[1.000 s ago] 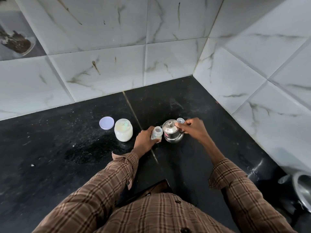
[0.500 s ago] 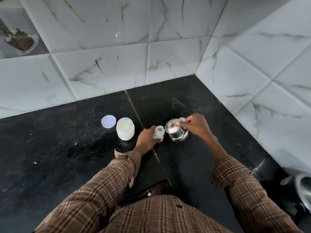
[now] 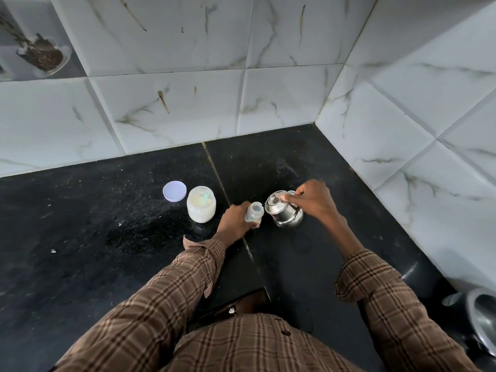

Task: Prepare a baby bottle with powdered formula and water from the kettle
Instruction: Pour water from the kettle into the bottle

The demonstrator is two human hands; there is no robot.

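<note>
On the black counter (image 3: pixel 80 237) my left hand (image 3: pixel 232 221) grips a small clear baby bottle (image 3: pixel 255 212), which is upright with its mouth open. Just right of it is a small steel kettle (image 3: pixel 283 212) with its lid on, leaning a little toward the bottle. My right hand (image 3: pixel 312 200) is closed over the kettle's handle side. The handle itself is hidden under the fingers. Left of the bottle stands an open glass jar of white formula powder (image 3: pixel 201 206) with a scoop inside. Its lilac lid (image 3: pixel 174 191) lies flat beside it.
White marble-look tiled walls (image 3: pixel 268 89) meet in a corner behind and to the right of the kettle. A steel vessel (image 3: pixel 483 318) sits at the lower right edge. A seam (image 3: pixel 214 167) runs across the counter between jar and bottle.
My right hand has closed down over the kettle's handle side and the kettle now leans toward the bottle. The left hand keeps its hold on the bottle.
</note>
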